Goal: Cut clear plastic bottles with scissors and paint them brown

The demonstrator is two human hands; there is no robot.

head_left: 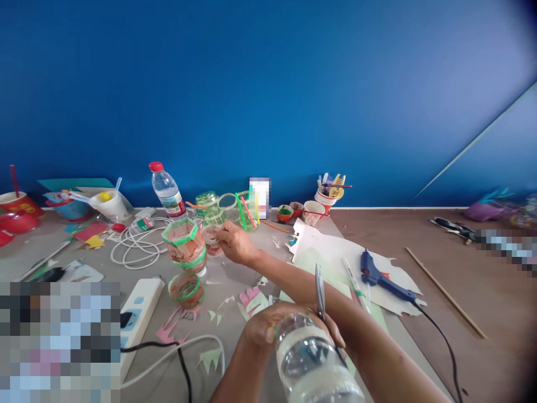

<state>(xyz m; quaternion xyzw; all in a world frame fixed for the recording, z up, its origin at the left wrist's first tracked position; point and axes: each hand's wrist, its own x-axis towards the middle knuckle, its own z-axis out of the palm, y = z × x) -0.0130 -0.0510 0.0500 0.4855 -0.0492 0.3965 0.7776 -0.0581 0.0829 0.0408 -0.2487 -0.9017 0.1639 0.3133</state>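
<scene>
My left hand (262,327) is wrapped around a clear plastic bottle (302,347) with pale bands, low in front of me. A pair of scissors (320,291) stands blades-up against the bottle, by the fingers of that hand; its handles are mostly hidden. My right hand (238,243) reaches across to the left, fingers pinched at the rim of a small brown-smeared clear cup (213,246). Just left of that cup is a brown plastic pot with green edging (182,240). Nearer me sits a low brown ring-shaped piece with a green rim (187,291).
A blue glue gun (384,280) lies on white paper (327,246) at right, beside a wooden stick (444,294). A red-capped bottle (168,190), a coiled white cable (134,246) and a power strip (142,302) are at left. Paper scraps (210,358) lie about.
</scene>
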